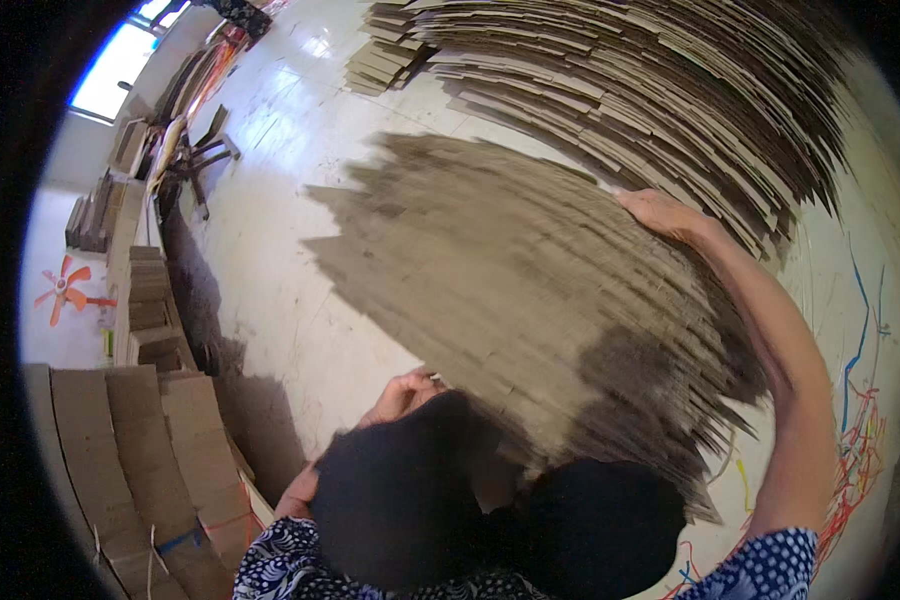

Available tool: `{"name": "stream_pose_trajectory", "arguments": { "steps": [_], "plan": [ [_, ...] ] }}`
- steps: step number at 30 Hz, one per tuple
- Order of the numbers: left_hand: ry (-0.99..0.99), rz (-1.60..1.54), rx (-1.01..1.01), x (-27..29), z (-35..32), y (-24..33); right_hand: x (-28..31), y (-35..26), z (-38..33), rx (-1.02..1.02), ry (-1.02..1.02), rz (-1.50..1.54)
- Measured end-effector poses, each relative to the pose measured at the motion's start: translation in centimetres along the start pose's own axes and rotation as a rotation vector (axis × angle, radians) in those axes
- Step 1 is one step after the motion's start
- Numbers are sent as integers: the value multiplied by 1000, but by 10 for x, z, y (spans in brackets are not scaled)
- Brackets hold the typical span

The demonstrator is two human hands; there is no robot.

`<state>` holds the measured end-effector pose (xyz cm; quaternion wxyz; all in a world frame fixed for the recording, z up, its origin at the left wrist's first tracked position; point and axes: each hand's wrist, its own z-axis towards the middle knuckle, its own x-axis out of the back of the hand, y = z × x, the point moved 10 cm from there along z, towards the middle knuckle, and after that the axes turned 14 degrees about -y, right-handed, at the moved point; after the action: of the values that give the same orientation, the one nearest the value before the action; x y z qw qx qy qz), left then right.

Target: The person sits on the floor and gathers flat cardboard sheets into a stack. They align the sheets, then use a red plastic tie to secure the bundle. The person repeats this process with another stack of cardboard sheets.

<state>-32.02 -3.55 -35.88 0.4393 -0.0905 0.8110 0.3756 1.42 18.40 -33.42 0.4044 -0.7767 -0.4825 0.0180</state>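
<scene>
A thick bundle of flat brown cardboard sheets (530, 290) stands on edge in front of me, blurred as if moving. My right hand (660, 213) lies over its far upper edge, with the arm stretched along the bundle's right side. At the bundle's near left edge my left hand (402, 395) grips the sheets with curled fingers. Two dark rounded shapes (490, 520) at the bottom hide the bundle's near end and part of my left arm.
A large fanned pile of cardboard sheets (650, 90) fills the top right of the pale floor (280, 250). Stacked and bundled cardboard (140, 450) stands at the left, with an orange fan (65, 288) on the wall. Coloured strings (860, 420) lie on the right.
</scene>
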Motion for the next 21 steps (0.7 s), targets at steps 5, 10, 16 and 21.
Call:
{"name": "stream_pose_trajectory", "arguments": {
  "steps": [5,10,16,21],
  "plan": [
    [-5,-144,27,-35,42,11,35,26,-12,-190,667,-231],
    [-15,36,293,-36,6,-38,40,25,-23,-230,801,-292],
    [-51,-131,669,-30,44,-107,20,1,-26,-168,866,-397],
    [-35,-32,905,-38,8,-113,-28,-36,-35,-65,839,-540]
  ]
}}
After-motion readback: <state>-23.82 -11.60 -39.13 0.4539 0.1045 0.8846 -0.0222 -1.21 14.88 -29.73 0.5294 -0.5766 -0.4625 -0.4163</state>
